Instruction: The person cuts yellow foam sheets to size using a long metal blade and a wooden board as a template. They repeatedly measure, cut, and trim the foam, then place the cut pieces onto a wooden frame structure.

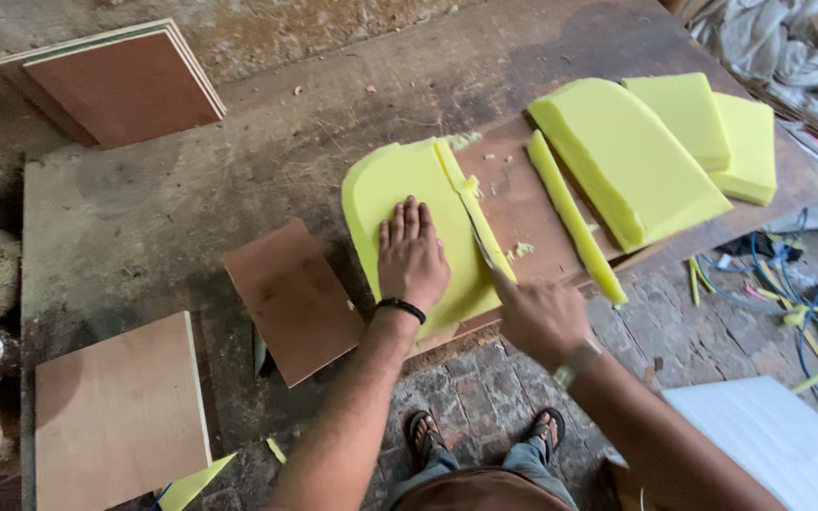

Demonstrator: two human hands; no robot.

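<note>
**Foam on the workbench, blade at its edge**

Rough, dusty wood makes up the workbench (239, 161) that I look down on, with a brick floor (485, 388) below its near edge. I see my left hand (412, 251) lying flat, fingers spread, on a yellow foam piece (400, 185) with one rounded corner; it presses down and grips nothing. My right hand (542, 317) is closed around the handle of a knife (478, 232), whose blade lies along the right edge of that foam piece, where a thin strip is parting off.

Right of the foam piece lies a brown board (513, 203), then a long loose foam strip (575, 220), then a thick foam block (627, 156) with a curved top. Beyond that block sit two more foam slabs (726, 132). Left of the foam piece rests a small brown panel (291, 298), and farther left a larger plywood panel (120, 412). Far beyond it, a stack of boards (125, 80) sits on the ground. Tangled cables (797, 284) lie on the floor to the right.
</note>
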